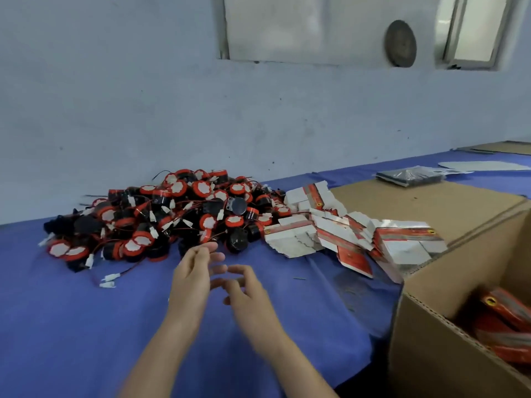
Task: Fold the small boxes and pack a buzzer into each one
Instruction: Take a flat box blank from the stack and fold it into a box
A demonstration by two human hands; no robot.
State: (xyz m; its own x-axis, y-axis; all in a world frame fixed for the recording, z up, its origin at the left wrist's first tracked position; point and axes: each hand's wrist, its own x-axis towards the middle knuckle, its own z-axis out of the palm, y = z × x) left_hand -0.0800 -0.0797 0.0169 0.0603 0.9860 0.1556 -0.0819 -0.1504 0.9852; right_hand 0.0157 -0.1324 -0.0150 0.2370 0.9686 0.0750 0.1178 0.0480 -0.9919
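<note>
In the head view we see the buzzers [161, 216] heaped on the blue table cloth [71, 326] against the wall. They are black round bodies with red bands and white labels, tangled in thin red and black leads with white connectors. One loose lead with white connectors [110, 280] lies on the cloth just in front of the heap. Right of the heap, touching it, lies a slumped pile of flat box blanks [344, 234], white with red and grey print.

Our left hand [192, 280] and right hand [247, 294] hover over the cloth in front of the heap, close together. The fingers are loosely bent and nothing is in either one. Both are blurred, so we cannot tell whether the fingertips touch each other.

At the right, an open cardboard carton [431, 354] is cut off by the frame. Inside it we make out red folded boxes [505, 326], blurred. Its raised flap hides the near edge of the blanks. Behind them a cardboard sheet [416, 202] lies flat, with a dark wrapped stack [408, 175] at its far edge. A round dark disc [400, 43] hangs on the wall.
</note>
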